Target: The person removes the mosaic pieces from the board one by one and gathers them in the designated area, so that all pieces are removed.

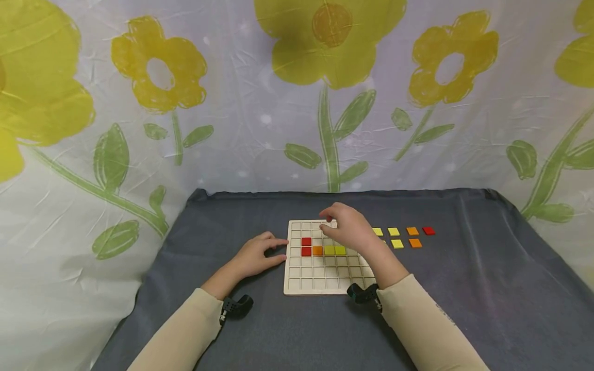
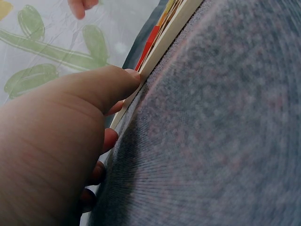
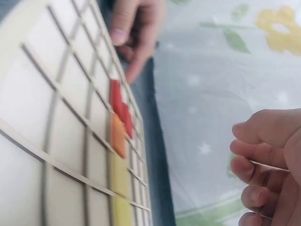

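A light wooden grid board [image 1: 310,283] lies on the table. Two red tiles [image 1: 306,241] sit one above the other in it; an orange tile [image 1: 317,251] and two yellow tiles [image 1: 334,250] continue the lower row to the right. My left hand [image 1: 252,253] touches the board's left edge with thumb and fingers spread; in the left wrist view the thumb [image 2: 124,80] rests at the wooden rim. Above the board's upper right part hovers my right hand [image 1: 353,230], thumb and index finger apart. Its fingers [image 3: 249,172] bend loosely in the right wrist view, with no tile visible among them.
To the board's right lie loose tiles in two rows: yellow tiles [image 1: 393,232], orange tiles [image 1: 412,231] and one red tile [image 1: 429,230]. My right forearm hides the board's right side. Dark cloth [image 1: 278,330] covers the table; a flowered curtain [image 1: 250,129] hangs behind.
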{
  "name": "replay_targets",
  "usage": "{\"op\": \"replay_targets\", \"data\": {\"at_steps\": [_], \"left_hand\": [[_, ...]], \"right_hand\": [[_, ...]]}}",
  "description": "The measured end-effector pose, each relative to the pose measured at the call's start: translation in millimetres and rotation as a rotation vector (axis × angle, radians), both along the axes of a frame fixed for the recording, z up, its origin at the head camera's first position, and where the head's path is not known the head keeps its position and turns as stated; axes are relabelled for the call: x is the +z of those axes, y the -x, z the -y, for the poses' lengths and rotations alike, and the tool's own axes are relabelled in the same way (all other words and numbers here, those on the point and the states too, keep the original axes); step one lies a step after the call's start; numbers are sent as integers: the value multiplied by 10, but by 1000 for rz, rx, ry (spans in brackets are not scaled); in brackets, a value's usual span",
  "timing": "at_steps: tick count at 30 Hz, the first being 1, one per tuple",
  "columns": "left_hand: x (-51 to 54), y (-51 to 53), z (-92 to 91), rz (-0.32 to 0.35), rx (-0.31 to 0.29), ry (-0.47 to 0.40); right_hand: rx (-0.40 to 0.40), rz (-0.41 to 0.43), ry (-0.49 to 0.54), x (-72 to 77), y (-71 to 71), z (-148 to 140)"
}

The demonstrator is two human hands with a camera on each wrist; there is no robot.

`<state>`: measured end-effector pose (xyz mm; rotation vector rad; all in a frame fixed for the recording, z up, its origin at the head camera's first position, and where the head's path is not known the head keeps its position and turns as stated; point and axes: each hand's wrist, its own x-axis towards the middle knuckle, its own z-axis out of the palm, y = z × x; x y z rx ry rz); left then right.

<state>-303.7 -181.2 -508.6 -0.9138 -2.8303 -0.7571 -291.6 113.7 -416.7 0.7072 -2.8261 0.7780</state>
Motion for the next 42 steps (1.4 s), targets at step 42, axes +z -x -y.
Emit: {"op": "replay_targets", "data": {"at_steps": [42], "left_hand": [[-20,12,-2,4,-5,3]], "right_hand": [[86,19,-166,-564,111,310]]}}
